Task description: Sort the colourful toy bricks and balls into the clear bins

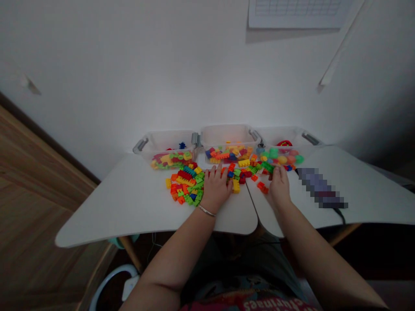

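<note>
A loose heap of coloured toy building bricks [186,185] is spread over the white table, left of centre and on towards the right. My left hand [215,185], wearing a thin bracelet [206,211], lies on the bricks with its fingers stretched out. Farther right, my right hand [279,185] pinches a green building brick [267,167] between thumb and fingers. Just left of that hand lies an orange-red brick [263,187]. A yellow brick [236,186] sits beside my left hand's thumb.
Along the wall stand three clear bins: the left bin [171,149] and middle bin [230,134] hold bricks, the right bin [292,138] rounded coloured pieces. A pixelated object [322,190] with a cable lies at right. A seam divides the tabletop [129,207].
</note>
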A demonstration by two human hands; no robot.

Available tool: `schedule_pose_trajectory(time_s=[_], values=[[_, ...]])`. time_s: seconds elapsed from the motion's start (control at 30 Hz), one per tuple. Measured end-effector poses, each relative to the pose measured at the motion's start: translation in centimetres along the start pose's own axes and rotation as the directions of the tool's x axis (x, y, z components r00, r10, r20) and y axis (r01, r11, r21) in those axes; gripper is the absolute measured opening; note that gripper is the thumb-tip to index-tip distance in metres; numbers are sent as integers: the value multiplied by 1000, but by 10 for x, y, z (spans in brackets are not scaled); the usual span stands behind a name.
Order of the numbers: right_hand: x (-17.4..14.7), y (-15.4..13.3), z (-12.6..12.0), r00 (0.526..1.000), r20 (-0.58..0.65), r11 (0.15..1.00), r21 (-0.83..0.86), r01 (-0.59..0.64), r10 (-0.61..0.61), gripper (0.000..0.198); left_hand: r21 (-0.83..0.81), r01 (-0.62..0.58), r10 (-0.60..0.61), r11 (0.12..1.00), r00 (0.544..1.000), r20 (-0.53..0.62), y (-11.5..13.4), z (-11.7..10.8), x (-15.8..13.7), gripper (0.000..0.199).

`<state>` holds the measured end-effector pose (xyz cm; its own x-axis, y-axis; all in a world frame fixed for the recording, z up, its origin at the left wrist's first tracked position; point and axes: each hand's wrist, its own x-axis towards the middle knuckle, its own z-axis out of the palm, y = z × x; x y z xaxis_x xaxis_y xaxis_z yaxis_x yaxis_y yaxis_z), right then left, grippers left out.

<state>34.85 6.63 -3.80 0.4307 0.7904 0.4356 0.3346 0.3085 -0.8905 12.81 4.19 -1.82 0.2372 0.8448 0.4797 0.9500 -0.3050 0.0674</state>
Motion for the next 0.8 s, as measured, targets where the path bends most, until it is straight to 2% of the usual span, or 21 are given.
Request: schedule_pose_trajectory(time_s=[0.13, 0.23, 0.33, 0.4, 0.5, 0.67, 0.73, 0.8], values=[[20, -21, 8, 999, -43, 997, 79, 17, -14, 32, -24, 9, -8, 1000, 1000, 29, -1, -1, 1, 49], [39, -38, 22, 995, -81, 990, 120, 73, -63, 33, -38, 19, -17, 999, 999, 44, -1, -3, 1, 49], [59, -54, 39, 994, -102, 991, 120, 58, -46, 28, -47, 19, -17, 999, 999, 47, -1, -4, 2, 49], [71, -64, 49, 994, -101, 998, 45, 45, -40, 25, -51, 21, -18, 998, 999, 49, -1, -4, 1, 49], [82, -77, 63, 992, -65, 980, -174, 99, -111, 21, -50, 25, -23, 998, 999, 46, -2, -3, 1, 48], [83, -96, 78, 970, 125, 818, -523, 241, -206, 21, -56, 25, -22, 998, 999, 48, -2, -3, 1, 48], [80, -102, 82, 961, 166, 748, -603, 278, -223, 23, -57, 24, -21, 998, 999, 43, -2, -4, 1, 48], [76, -106, 83, 957, 190, 716, -635, 290, -219, 24, -58, 21, -19, 998, 999, 40, -2, -4, 1, 49]])
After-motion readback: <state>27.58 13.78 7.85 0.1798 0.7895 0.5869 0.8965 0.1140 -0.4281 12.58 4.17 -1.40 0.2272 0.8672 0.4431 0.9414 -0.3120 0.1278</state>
